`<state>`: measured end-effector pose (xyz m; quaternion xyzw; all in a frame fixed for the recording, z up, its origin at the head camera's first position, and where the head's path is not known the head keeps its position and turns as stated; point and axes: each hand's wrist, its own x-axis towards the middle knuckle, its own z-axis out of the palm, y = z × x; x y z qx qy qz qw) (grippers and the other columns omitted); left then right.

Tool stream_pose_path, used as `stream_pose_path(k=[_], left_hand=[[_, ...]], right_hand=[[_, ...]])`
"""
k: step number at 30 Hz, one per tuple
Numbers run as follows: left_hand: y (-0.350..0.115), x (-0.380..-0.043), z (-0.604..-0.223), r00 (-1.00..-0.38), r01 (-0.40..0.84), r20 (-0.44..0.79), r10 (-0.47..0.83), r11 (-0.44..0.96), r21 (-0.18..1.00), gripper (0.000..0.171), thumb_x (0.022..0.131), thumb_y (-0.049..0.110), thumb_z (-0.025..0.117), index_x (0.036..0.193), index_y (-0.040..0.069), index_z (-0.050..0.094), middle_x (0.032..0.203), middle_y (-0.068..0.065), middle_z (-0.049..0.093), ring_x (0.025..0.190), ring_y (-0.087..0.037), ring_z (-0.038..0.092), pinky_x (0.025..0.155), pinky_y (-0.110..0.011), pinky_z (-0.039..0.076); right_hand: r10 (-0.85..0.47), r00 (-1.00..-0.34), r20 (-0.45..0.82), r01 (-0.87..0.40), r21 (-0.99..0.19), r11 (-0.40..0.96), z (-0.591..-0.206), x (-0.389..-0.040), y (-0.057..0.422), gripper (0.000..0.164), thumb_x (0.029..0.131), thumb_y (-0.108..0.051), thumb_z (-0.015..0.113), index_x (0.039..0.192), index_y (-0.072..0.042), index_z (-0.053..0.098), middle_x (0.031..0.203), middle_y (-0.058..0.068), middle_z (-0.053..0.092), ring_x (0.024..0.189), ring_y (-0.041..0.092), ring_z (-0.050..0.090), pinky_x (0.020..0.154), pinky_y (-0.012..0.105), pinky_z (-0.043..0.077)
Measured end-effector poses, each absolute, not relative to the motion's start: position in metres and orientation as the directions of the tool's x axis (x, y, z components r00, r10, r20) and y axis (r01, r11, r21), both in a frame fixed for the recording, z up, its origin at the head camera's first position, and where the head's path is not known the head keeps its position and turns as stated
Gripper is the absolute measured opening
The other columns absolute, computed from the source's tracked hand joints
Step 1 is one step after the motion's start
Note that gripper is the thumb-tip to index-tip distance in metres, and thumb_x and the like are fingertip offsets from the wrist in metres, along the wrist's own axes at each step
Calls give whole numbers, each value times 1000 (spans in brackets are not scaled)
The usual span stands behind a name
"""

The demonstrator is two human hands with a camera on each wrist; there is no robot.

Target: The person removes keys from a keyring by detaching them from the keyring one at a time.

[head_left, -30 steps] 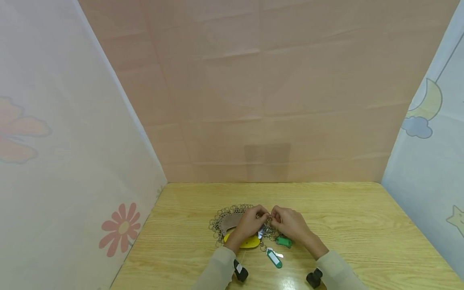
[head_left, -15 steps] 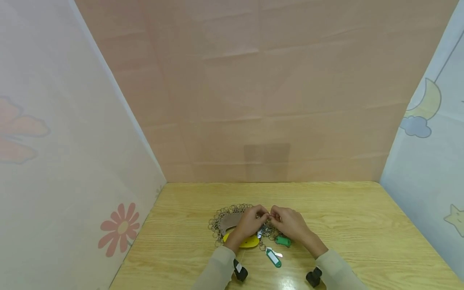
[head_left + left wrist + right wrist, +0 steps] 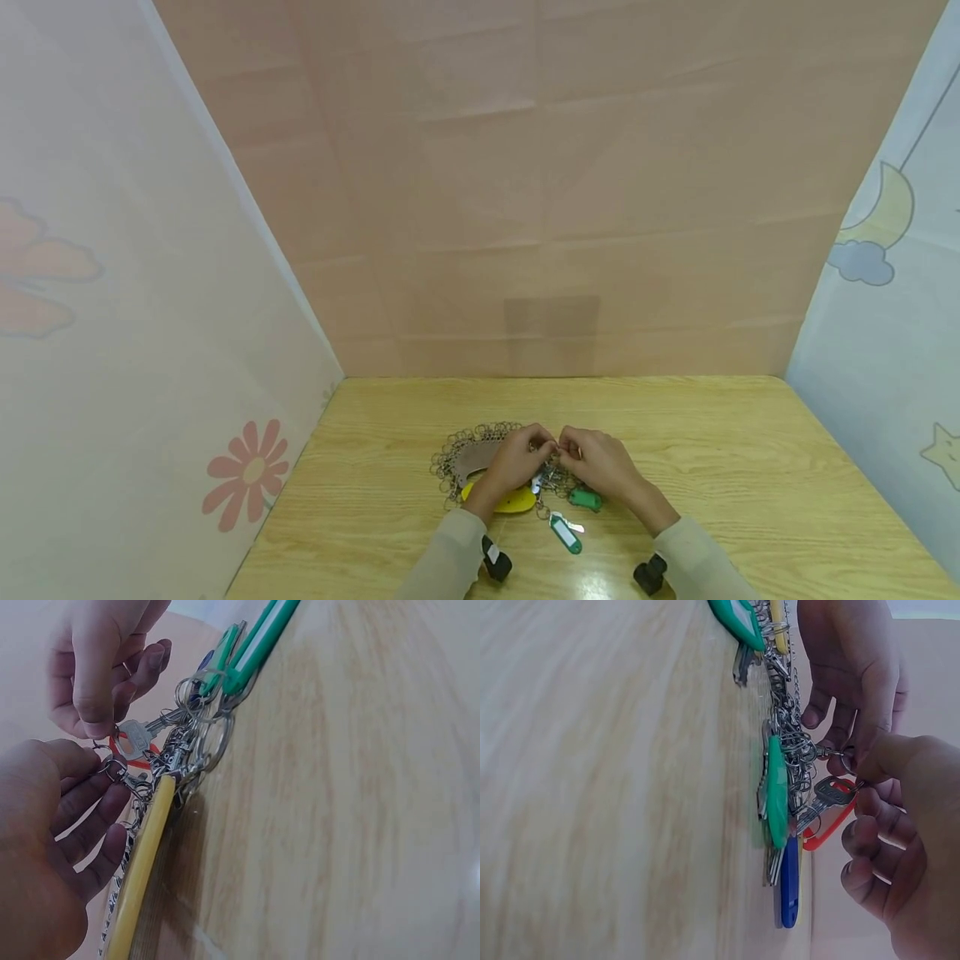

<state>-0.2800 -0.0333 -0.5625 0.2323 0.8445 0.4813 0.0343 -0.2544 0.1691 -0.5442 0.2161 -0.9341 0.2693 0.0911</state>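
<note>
In the head view my left hand (image 3: pixel 516 460) and right hand (image 3: pixel 600 461) meet fingertip to fingertip over a bunch of keys and rings. My left thumb and forefinger pinch a small metal key ring (image 3: pixel 114 769) linked by a clasp to the bunch. Right beside it, my right hand (image 3: pixel 922 847) pinches the top of a thin ring that carries a silver key (image 3: pixel 828 796) and a red key tag (image 3: pixel 832 829). Below the hands lie a yellow oval piece (image 3: pixel 517 501) and a grey-brown plate (image 3: pixel 474 456) edged with many rings.
One green key tag (image 3: pixel 566 533) with a key lies in front of the bunch, and another green tag (image 3: pixel 585 499) lies under the right wrist. A blue tag (image 3: pixel 789 889) shows in the right wrist view. The wooden table (image 3: pixel 750 467) meets cloth walls behind and at the sides.
Both hands stay in place at the rings, with only slight fingertip movement. The things on the table have not visibly moved.
</note>
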Motion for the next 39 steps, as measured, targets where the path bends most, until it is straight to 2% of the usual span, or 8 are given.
stream_pose_path(k=[13, 22, 26, 31, 39], left_hand=[[-33, -278, -563, -890, 354, 163, 425, 421, 835, 16, 110, 29, 63, 108, 18, 74, 102, 7, 75, 89, 1, 62, 81, -23, 54], [-33, -277, -561, -891, 356, 157, 426, 439, 825, 17, 110, 30, 62, 110, 18, 74, 103, 6, 74, 89, 2, 61, 81, -23, 54], [-32, -278, -561, -887, 366, 166, 432, 434, 823, 16, 110, 28, 62, 109, 17, 74, 103, 5, 74, 89, 2, 60, 81, -23, 54], [-31, -279, -562, -884, 378, 176, 434, 440, 815, 15, 109, 27, 64, 109, 17, 75, 102, 5, 74, 88, 2, 59, 80, -22, 53], [-31, -281, -561, -890, 356, 161, 426, 430, 830, 14, 109, 24, 64, 108, 16, 74, 102, 4, 73, 87, 2, 59, 78, -22, 52]], right_hand=[[-298, -922, 246, -384, -499, 777, -544, -251, 166, 6, 97, -18, 75, 95, -19, 70, 68, -13, 55, 53, 2, 41, 49, 21, 35], [-267, -942, 204, -336, -533, 776, -541, -250, 165, 11, 100, -23, 75, 92, -20, 69, 65, -11, 56, 52, 3, 44, 50, 23, 37], [-261, -946, 193, -325, -559, 763, -541, -250, 164, 8, 100, -21, 73, 94, -18, 69, 63, -10, 55, 49, 4, 42, 47, 23, 34], [-252, -948, 196, -320, -560, 764, -542, -252, 163, 5, 98, -16, 73, 95, -16, 69, 65, -11, 57, 50, 4, 43, 49, 23, 36], [-286, -932, 223, -362, -543, 757, -544, -256, 163, 10, 98, -14, 73, 92, -17, 67, 62, -11, 50, 50, 3, 39, 50, 22, 33]])
